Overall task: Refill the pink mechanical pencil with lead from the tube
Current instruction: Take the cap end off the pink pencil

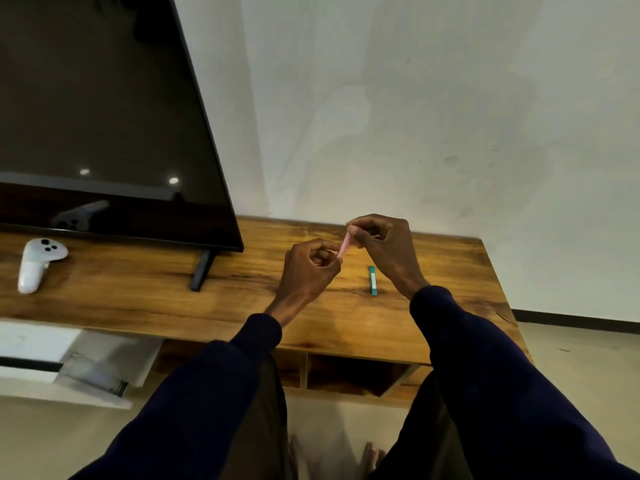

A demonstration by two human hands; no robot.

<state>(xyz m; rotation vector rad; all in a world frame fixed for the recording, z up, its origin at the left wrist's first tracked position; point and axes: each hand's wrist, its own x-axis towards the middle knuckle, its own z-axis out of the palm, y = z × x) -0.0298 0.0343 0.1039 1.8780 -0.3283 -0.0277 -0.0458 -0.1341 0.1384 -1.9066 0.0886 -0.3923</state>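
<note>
You hold the pink mechanical pencil (pixel 345 246) up between both hands, above the wooden TV stand (pixel 450 306). Your left hand (pixel 309 271) is curled shut round its lower end; your right hand (pixel 382 244) pinches the upper end with fingertips. Likely step: pulling off the cap or eraser end, though the joint is too small to tell. The teal lead tube (pixel 372 280), a slim ribbed plastic stick, lies flat just below your right hand, untouched. Next: free a hand, open the tube gently; leads are brittle.

On the tabletop (pixel 346 317), the lead tube (pixel 372 280) lies under my right hand (pixel 384 251), the controller (pixel 38 265) far left before the screen (pixel 104 116).
</note>
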